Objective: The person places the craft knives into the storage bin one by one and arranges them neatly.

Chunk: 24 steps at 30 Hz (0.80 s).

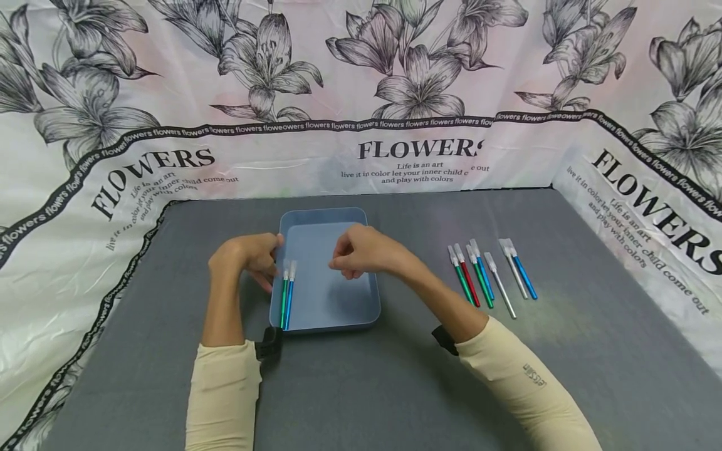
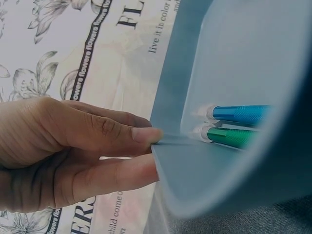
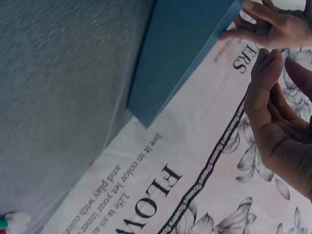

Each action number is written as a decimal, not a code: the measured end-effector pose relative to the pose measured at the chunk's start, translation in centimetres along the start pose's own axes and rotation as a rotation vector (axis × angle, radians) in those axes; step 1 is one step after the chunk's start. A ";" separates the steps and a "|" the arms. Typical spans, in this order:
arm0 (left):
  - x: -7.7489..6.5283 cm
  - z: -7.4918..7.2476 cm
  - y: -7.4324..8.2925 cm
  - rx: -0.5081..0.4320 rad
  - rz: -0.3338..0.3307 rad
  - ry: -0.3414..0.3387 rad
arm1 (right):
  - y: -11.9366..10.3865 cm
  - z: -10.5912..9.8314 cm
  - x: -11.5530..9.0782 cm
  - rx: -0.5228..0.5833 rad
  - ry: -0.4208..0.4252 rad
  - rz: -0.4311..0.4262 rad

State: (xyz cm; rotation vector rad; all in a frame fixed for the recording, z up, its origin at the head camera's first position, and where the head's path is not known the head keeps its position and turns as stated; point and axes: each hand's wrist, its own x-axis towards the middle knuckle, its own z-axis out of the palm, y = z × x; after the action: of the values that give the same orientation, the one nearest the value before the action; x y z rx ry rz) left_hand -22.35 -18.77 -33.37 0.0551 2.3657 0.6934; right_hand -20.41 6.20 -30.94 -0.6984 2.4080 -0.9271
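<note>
My left hand (image 1: 251, 258) pinches the left wall of a shallow blue-grey tray (image 1: 327, 307), thumb on the rim and a finger beneath, as the left wrist view shows. Inside the tray, along its left side, a green craft knife (image 1: 284, 302) and a blue craft knife (image 1: 290, 307) lie side by side, their clear caps pointing away from me. Over the middle of the tray hovers my right hand (image 1: 366, 250), fingers loosely bent. In the right wrist view a gap shows between its thumb and fingers (image 3: 265, 87), with nothing held.
Several more capped craft knives lie right of the tray on the grey tabletop (image 1: 361, 388), among them a red one (image 1: 470, 286), a silver one (image 1: 502, 289) and a blue one (image 1: 525, 277). A flower-printed sheet (image 1: 316, 163) stands behind and along both sides.
</note>
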 end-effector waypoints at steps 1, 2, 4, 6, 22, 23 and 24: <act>0.0 0.1 0.0 -0.004 0.001 0.001 | 0.2 -0.2 -0.2 -0.007 0.011 0.002; 0.0 0.1 0.0 -0.003 0.005 0.001 | 0.5 -0.3 -0.5 -0.019 0.022 0.004; 0.0 0.2 0.0 -0.009 0.010 0.000 | 1.0 -0.7 -1.0 -0.032 0.047 0.006; 0.0 0.2 -0.1 -0.013 0.007 0.003 | 1.5 -1.2 -1.6 -0.040 0.072 0.018; 0.1 0.0 -0.1 0.013 0.005 -0.015 | 6.5 -5.4 -5.0 -0.111 0.161 0.135; 0.0 -0.1 -0.1 0.018 0.006 -0.016 | 6.8 -5.6 -5.2 -0.115 0.161 0.142; 0.0 -0.1 -0.1 0.022 0.006 -0.016 | 7.1 -5.7 -5.4 -0.120 0.159 0.144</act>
State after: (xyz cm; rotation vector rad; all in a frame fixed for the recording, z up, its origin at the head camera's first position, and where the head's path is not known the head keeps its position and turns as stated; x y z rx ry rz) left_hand -22.44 -18.93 -33.37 0.0779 2.3591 0.6671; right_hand -21.66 16.76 -30.90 -0.5006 2.6330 -0.8117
